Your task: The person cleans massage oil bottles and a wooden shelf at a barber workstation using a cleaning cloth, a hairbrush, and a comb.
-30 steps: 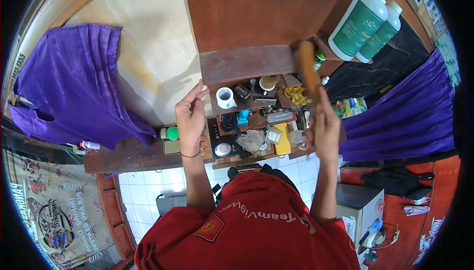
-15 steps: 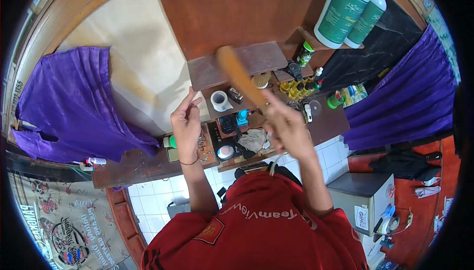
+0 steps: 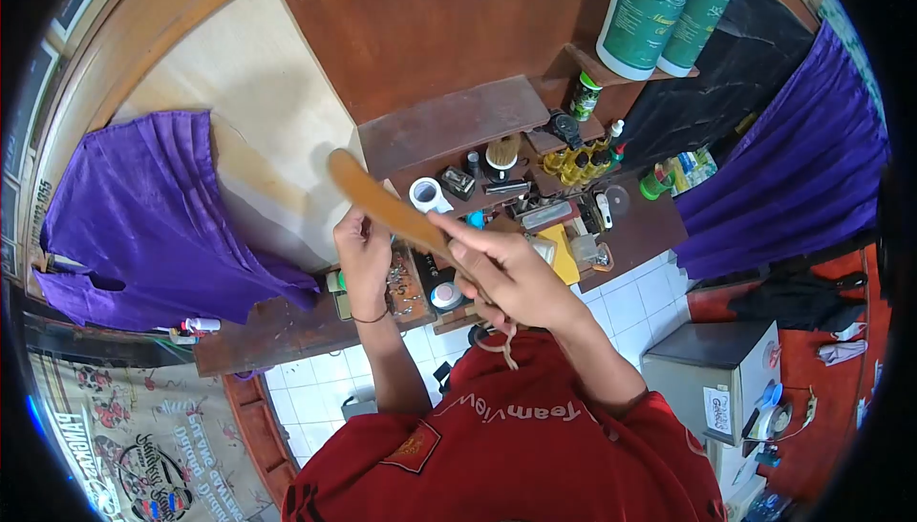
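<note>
Shelf [image 3: 449, 126] w/ bottles [image 3: 573, 169], purple cloth [image 3: 143, 226], paddle [image 3: 382, 202] in R hand [image 3: 516, 283].

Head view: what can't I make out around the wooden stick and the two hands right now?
All in the head view.
wooden stick: near end buried in the right hand, so its full shape is hidden.
left hand: the stick crosses its fingers; touching or not, cannot tell.
shelf clutter: too small, partly behind both hands.
green bottles: tops cut off by the top edge, labels unreadable.
</note>
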Available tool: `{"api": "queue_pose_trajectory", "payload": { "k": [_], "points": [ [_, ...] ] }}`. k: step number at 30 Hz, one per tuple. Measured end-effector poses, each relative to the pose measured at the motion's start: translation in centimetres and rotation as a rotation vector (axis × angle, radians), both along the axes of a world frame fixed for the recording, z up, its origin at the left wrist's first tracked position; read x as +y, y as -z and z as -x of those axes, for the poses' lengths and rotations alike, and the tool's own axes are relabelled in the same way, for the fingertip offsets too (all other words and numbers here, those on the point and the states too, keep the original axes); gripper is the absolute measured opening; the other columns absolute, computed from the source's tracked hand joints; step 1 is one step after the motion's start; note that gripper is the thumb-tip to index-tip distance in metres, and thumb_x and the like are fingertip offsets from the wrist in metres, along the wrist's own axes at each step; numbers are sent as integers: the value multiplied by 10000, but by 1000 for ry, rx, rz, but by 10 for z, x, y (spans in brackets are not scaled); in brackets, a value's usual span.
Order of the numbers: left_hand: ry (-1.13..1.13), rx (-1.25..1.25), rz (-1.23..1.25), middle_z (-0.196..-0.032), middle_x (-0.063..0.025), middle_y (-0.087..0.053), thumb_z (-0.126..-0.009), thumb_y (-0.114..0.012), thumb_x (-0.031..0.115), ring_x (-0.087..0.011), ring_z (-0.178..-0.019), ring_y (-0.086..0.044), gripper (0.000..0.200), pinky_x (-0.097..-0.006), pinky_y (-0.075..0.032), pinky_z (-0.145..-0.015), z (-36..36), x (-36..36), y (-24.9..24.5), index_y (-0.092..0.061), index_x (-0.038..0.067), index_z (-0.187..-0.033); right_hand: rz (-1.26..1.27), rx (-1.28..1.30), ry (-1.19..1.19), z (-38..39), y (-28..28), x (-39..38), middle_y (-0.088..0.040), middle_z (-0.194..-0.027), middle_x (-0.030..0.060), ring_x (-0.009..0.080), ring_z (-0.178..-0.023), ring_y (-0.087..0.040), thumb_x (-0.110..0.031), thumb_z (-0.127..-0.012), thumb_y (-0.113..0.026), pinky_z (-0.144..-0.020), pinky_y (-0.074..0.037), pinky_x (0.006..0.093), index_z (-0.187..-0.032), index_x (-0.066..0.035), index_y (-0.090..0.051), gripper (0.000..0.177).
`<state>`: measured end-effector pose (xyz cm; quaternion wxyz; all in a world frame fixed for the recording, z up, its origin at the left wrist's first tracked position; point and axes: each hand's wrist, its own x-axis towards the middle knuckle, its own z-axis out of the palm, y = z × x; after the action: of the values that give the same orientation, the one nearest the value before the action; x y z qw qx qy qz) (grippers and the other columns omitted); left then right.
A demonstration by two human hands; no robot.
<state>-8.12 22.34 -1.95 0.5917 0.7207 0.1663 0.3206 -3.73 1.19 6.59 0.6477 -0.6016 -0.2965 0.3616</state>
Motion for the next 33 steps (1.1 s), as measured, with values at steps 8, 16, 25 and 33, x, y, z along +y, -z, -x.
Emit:
{"api": "queue_pose_trajectory", "payload": {
  "k": [8,16,25,33],
  "points": [
    [-190,-65,-237,-1232,-196,-635,-893,-595,57,-189,-1027,-639,460,-281,-505,-838,-10,-11,-19,-540,30,-1349,201,-257,660,-41,19,-65,-421,-620,-51,23,-424,-385,-178,-1044,-389,-358,-315,197,-1460,-123,-417,421],
    [-251,-1,-449,-1177,-236,-643,-918,-598,89,-320,-1128,-627,392,-368,-481,-931,-30,-7,-22,-560,12,-1301,120,-113,336,-11,19,-22,-430,-587,-29,53,-388,-452,-186,-1045,-381,-350,-395,218,-1491,-127,-350,451],
    [-260,-26,-235,-1195,-122,-673,-1054,-313,316,-124,-599,-470,460,-282,-437,-643,-26,-4,-31,-479,21,-1366,103,-287,409,-43,21,-32,-481,-657,-1,48,-439,-460,-164,-1049,-374,-397,-395,209,-1512,-141,-308,468],
    [-72,-235,240,-1491,-217,-364,-993,-182,625,-356,-1373,-383,748,-453,-299,-1115,-21,-5,-25,-184,103,-1529,162,-499,156,-61,6,-25,-585,-809,18,55,-685,-490,-127,-998,-499,-606,-420,212,-1372,-22,-488,388]
  ]
}}
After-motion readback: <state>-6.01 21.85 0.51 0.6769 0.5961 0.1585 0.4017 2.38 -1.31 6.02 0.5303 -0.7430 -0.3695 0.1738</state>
